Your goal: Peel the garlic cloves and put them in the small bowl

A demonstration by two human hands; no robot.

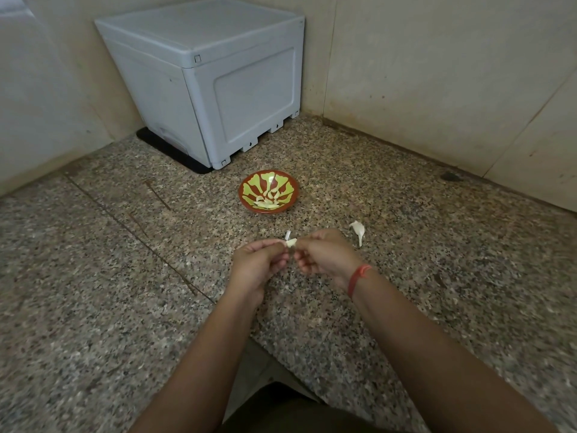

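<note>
- Fingertips: the left hand and the right hand meet tip to tip, and both pinch one garlic clove between thumb and curled fingers. The clove is held above the counter, near the middle of its near edge.
- Skin: a white strip of peel stands up from the held clove, just above the left fingertips.
- Right wrist: a red thread band is wound round it.
- Loose piece: a white garlic piece with a thin tail lies on the counter just beside the right hand, on its right side. Whether it is a whole clove or an empty skin cannot be told.
- Small bowl: red-brown with a green leaf pattern, it stands upright on the counter beyond the hands, toward the back.
- Peeled cloves: several pale ones lie in the bowl's bottom.
- Grey plastic box: it stands closed in the counter's back left corner, its near corner close to the bowl.
- Black mat: it shows under the box's left side.
- Tiled walls: they close in the counter at the back and on the right.
</note>
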